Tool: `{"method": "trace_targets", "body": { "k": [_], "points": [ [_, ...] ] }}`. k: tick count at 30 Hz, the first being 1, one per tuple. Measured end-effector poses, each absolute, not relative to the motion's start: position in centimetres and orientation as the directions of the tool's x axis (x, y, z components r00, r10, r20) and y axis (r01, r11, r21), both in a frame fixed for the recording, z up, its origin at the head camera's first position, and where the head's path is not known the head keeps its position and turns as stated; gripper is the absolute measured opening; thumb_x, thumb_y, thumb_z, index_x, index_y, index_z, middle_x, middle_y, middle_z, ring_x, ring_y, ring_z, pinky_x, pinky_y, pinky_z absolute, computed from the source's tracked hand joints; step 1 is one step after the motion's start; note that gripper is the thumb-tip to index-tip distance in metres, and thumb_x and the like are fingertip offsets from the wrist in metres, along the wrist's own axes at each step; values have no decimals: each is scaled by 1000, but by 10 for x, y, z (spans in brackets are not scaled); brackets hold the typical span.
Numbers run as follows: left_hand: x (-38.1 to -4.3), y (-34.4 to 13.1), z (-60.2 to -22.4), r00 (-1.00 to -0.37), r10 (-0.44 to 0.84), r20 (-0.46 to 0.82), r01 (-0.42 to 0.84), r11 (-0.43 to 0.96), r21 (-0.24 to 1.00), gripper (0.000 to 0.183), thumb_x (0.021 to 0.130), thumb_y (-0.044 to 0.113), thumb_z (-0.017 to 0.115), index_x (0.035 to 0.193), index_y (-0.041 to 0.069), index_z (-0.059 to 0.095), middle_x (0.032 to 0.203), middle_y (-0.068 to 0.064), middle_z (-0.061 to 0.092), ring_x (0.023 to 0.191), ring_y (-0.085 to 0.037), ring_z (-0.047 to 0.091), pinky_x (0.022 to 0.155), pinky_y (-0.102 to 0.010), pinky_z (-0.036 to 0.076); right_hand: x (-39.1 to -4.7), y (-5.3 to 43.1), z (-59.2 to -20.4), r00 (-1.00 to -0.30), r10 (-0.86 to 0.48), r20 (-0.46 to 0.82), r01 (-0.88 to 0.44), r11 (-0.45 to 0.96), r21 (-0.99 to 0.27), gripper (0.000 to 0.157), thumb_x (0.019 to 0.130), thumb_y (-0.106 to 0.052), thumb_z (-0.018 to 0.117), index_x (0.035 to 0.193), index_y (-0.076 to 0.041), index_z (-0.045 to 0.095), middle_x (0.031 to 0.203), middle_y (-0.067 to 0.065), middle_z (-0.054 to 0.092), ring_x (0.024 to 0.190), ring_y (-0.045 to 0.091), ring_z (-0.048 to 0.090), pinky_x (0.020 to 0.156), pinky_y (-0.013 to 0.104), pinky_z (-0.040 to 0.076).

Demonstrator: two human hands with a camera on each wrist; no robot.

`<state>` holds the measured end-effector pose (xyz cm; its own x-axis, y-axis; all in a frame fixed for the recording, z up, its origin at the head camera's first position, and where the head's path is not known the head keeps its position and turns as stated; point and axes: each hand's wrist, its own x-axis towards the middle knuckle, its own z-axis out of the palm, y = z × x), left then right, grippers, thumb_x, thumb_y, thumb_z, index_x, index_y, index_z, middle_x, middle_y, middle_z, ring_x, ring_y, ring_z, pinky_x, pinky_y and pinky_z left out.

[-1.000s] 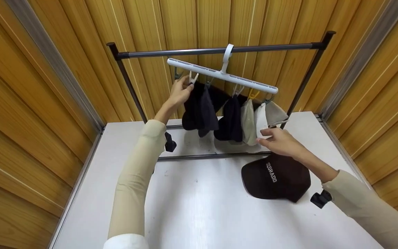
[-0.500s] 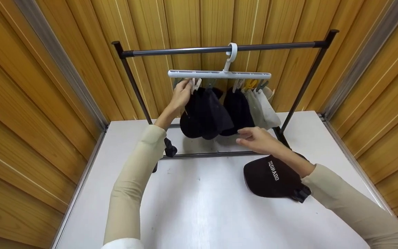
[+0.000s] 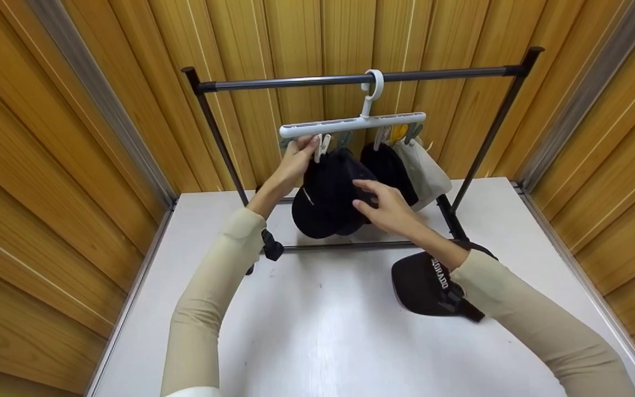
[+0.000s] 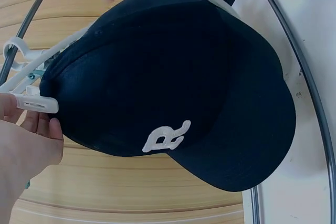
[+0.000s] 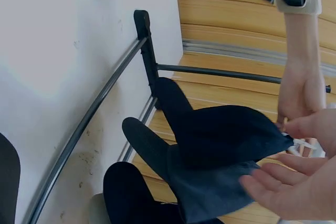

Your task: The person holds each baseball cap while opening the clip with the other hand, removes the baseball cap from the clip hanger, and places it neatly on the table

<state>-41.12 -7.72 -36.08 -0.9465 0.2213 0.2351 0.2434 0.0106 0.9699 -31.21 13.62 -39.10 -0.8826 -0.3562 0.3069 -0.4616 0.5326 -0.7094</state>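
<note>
A white clip hanger (image 3: 345, 124) hangs by its hook from the rack's top bar, with a row of caps clipped under it. My left hand (image 3: 291, 166) pinches a white clothespin (image 4: 38, 103) at the hanger's left end. That clothespin grips the back edge of a navy cap (image 4: 142, 77) with a white letter on its front. My right hand (image 3: 388, 208) is in front of the dark caps, thumb and fingers spread, holding nothing. In the right wrist view its fingertips overlap a dark grey-blue cap (image 5: 210, 190) behind the navy one.
The dark metal rack (image 3: 240, 83) stands on a white table (image 3: 295, 331) before wood-panelled walls. A dark brown cap (image 3: 419, 284) with white lettering lies on the table under my right forearm. A pale cap (image 3: 425, 171) hangs at the hanger's right.
The hanger has turned, its left end coming nearer and its right end swinging back. My right hand has moved left from the white cap to the dark ones. My left hand stays at the clothespin.
</note>
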Motion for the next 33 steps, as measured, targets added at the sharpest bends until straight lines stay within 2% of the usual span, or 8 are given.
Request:
{"method": "trace_targets", "body": {
  "k": [3, 6, 10, 16, 19, 27, 33],
  "points": [
    [-409, -74, -362, -945, 236, 225, 231, -5, 973, 40, 104, 17, 43, 137, -4, 49, 137, -19, 56, 121, -13, 51, 109, -26, 37, -323, 131, -395, -869, -316, 381, -492, 478, -727, 48, 94, -14, 62, 138, 1, 50, 140, 18, 54, 130, 32, 51, 106, 47, 44],
    [-407, -72, -363, -941, 261, 213, 218, -11, 976, 39, 104, 19, 43, 135, -3, 51, 132, -17, 58, 115, -12, 51, 105, -25, 37, -335, 126, -398, -863, -297, 409, -504, 446, -739, 47, 94, -17, 62, 137, -1, 51, 139, 16, 55, 130, 29, 52, 108, 45, 43],
    [-406, -70, -365, -937, 289, 197, 206, 1, 979, 38, 104, 22, 42, 130, -3, 54, 123, -12, 59, 106, -11, 50, 98, -24, 38, -346, 122, -402, -878, -295, 376, -474, 432, -768, 46, 95, -20, 61, 137, -4, 53, 139, 15, 56, 130, 27, 52, 109, 43, 41],
    [-405, -70, -366, -931, 303, 204, 219, 18, 975, 42, 104, 27, 43, 136, 2, 51, 135, -13, 56, 118, -11, 49, 109, -27, 34, -351, 115, -405, -894, -260, 366, -446, 428, -786, 42, 94, -19, 62, 133, -3, 57, 130, 18, 62, 121, 30, 58, 104, 43, 46],
    [-405, -70, -367, -939, 270, 213, 228, 24, 973, 41, 103, 27, 44, 135, 2, 53, 133, -14, 57, 116, -11, 50, 107, -27, 36, -352, 110, -405, -897, -255, 361, -439, 416, -796, 41, 94, -18, 62, 131, -1, 57, 127, 19, 63, 118, 30, 60, 102, 42, 48],
    [-405, -70, -368, -956, 196, 218, 232, 51, 971, 38, 102, 26, 48, 131, 3, 57, 129, -12, 61, 113, -11, 52, 105, -28, 37, -356, 97, -405, -932, -246, 265, -343, 368, -864, 40, 96, -18, 60, 133, -4, 56, 135, 15, 59, 128, 27, 55, 105, 40, 46],
    [-406, -75, -370, -951, 170, 259, 265, 13, 964, 35, 101, 21, 50, 127, 0, 61, 126, -13, 64, 107, -9, 54, 96, -21, 39, -354, 88, -404, -944, -242, 224, -299, 344, -890, 35, 95, -14, 60, 129, -4, 60, 133, 15, 61, 127, 27, 56, 105, 40, 46]
  ]
}}
